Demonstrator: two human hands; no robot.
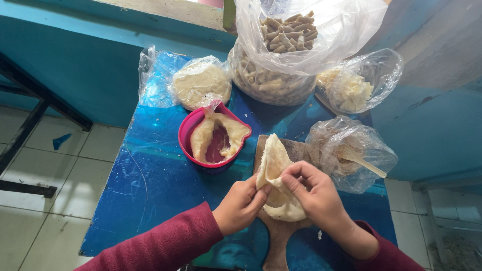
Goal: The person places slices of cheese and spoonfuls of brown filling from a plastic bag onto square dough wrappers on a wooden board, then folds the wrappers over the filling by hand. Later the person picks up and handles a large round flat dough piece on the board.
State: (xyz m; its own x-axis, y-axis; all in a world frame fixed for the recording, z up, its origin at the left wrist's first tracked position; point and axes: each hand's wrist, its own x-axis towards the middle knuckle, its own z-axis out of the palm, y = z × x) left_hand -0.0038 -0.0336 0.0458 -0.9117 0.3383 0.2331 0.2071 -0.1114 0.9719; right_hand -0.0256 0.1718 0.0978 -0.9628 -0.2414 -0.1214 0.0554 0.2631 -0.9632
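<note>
**Between both thumbs, a soft wrapper being folded**

Over the wooden board (pixel 281 236), the thin dough wrapper (pixel 275 173) sits pinched between both hands. The left hand (pixel 240 205) grips its near edge with thumb and fingers; the right hand (pixel 315 193) curls its fingers (pixel 296 175) over the fold. The sheet droops and creases, so it looks light, limp and easy to tear; it is probably best held at the edges, gently. Beyond the fingertips stands a pink bowl (pixel 187 134) lined with dough.
</note>
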